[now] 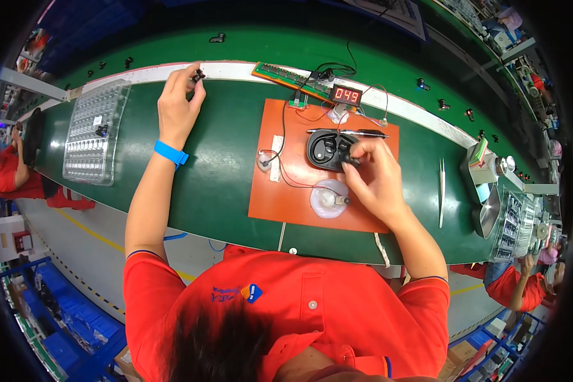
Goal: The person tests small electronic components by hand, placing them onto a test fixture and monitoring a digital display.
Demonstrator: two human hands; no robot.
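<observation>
My left hand point(178, 108), with a blue band at the wrist, is stretched toward the white strip along the bench's far side. Its thumb and fingers pinch a small black earbud point(199, 75). On the orange mat point(261, 200) lies an open black charging case point(323, 150) with shaped hollows inside. My right hand point(381, 181) is at the case's right side, thumb and forefinger closed on a small black piece point(349, 158) that looks like another earbud; the fingers partly cover it. A pen point(363, 133) lies just beyond the case.
A lit red digital display point(346, 96) and a long circuit board point(290, 77) with wires stand behind the mat. Clear plastic tray point(95, 146) lies at left; tweezers point(442, 191) and a metal bin point(488, 213) are at right. Several earbuds, one here point(217, 38), dot the green belt point(267, 48).
</observation>
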